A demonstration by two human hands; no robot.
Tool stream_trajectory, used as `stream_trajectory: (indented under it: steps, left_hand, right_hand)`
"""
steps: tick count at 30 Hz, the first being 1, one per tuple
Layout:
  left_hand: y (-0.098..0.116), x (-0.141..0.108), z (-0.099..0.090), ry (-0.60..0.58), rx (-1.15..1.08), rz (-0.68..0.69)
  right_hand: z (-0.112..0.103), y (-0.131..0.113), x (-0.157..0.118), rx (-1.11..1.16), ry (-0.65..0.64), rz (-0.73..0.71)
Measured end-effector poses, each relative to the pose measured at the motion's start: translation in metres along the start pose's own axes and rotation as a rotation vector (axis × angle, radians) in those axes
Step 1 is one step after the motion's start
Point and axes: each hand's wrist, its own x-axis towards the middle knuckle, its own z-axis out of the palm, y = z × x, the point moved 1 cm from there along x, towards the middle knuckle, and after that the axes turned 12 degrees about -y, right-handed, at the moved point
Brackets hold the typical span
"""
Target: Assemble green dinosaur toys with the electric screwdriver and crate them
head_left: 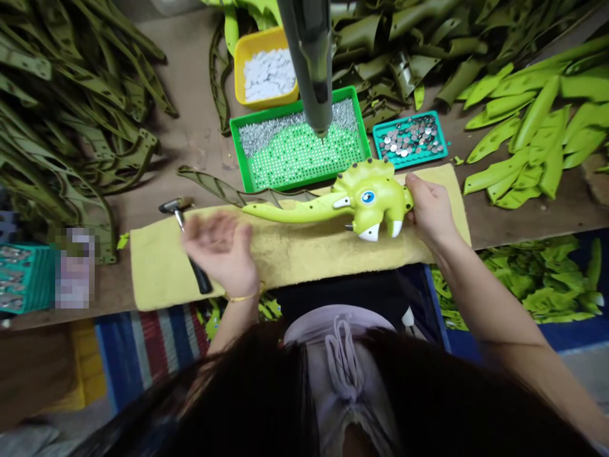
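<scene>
A lime-green toy dinosaur head (371, 197) with a blue eye, white horn tips and a long green strip reaching left lies over the yellow cloth (304, 244). My right hand (431, 206) grips the head at its right end. A dark olive curved plastic part (214, 184) lies behind the green strip. My left hand (221, 247) is apart from the toy, thumb spread and fingers blurred by motion, with nothing visible in it. Beneath it, a hammer (202, 276) with a dark handle lies on the cloth, partly covered by the hand.
A green tray (242, 171) holds small metal pins, a yellow tub (242, 63) white pieces, a teal tray (413, 158) round metal bits. A dark vertical tool (314, 70) hangs over the green tray. Piles of olive parts (95, 95) and lime parts (533, 133) flank the bench.
</scene>
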Motion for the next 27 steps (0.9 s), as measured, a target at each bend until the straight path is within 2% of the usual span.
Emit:
stream_trajectory:
  steps: [1,3,5,6,8,10,12,15,18,20,22,24,26,27]
  left_hand:
    - [0.004,0.000,-0.004,-0.024,0.155,0.077]
    - [0.012,0.003,-0.007,-0.170,0.382,0.180]
    - [0.021,0.009,-0.004,-0.337,0.460,0.234]
    - [0.026,0.012,-0.001,-0.409,0.473,0.259]
    - [0.034,0.018,0.007,-0.512,0.513,0.323]
    - [0.039,0.023,0.011,-0.571,0.580,0.386]
    - [0.040,0.027,0.007,-0.578,0.628,0.415]
    - [0.037,0.031,-0.011,-0.497,0.627,0.428]
    - [0.034,0.032,-0.020,-0.458,0.626,0.494]
    - [0.036,0.031,-0.015,-0.448,0.646,0.589]
    - [0.040,0.029,-0.009,-0.409,0.662,0.742]
    - [0.041,0.028,-0.009,-0.356,0.681,0.907]
    - [0.033,0.028,-0.019,-0.346,0.720,1.011]
    - [0.026,0.029,-0.028,-0.367,0.750,1.035]
  right_hand:
    - [-0.002,-0.001,0.002,0.006,-0.050,0.035]
    - [-0.008,-0.007,0.001,-0.077,-0.196,0.087]
    - [-0.013,-0.021,-0.004,-0.283,-0.242,0.017]
    - [-0.014,-0.030,-0.008,-0.412,-0.236,-0.092]
    - [-0.015,-0.048,-0.018,-0.662,-0.246,-0.404]
    - [-0.015,-0.059,-0.026,-0.821,-0.335,-0.708]
    - [-0.017,-0.063,-0.030,-0.876,-0.389,-0.854]
    - [-0.021,-0.065,-0.026,-0.912,-0.336,-0.864]
    - [-0.005,-0.074,-0.026,-1.086,-0.269,-0.888]
    - [0.019,-0.082,-0.031,-1.152,-0.274,-0.907]
    - [0.045,-0.088,-0.038,-1.105,-0.330,-0.905]
    - [0.060,-0.093,-0.045,-1.058,-0.342,-0.900]
    - [0.058,-0.098,-0.046,-1.009,-0.329,-0.953]
    - [0.049,-0.101,-0.042,-0.975,-0.317,-0.981]
